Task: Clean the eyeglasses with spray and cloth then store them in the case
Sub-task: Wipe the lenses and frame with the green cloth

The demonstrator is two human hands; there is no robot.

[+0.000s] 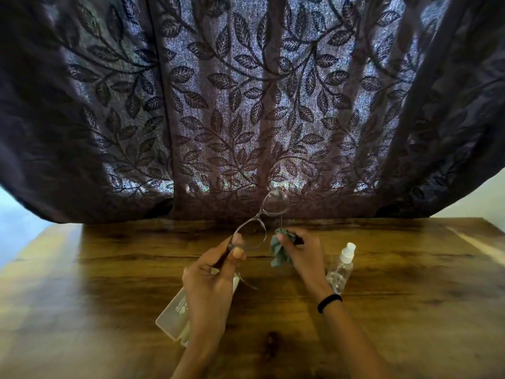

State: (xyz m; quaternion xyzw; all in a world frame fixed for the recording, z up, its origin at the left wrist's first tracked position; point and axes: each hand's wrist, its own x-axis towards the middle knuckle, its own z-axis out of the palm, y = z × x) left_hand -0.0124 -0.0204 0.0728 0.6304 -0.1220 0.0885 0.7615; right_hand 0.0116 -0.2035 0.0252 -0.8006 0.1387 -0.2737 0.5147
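Pinched between the thumb and curled fingers of the left hand (pixel 210 280), the eyeglasses (pixel 259 216) are held by one temple near its hinge, raised above the table (pixel 410 296) with the lenses slanting up and away toward the curtain (pixel 246 105). The right hand (pixel 303 255), just beside the frame, has its fingers closed round a bunched grey-green cloth (pixel 278 251) that hangs below the fingertips; whether the cloth touches the far temple cannot be told. A clear spray bottle (pixel 341 269) with a white cap sits on the table just beside the right wrist, which wears a dark band (pixel 329 302). A pale case (pixel 173 315) lies on the table, partly hidden under the left hand.
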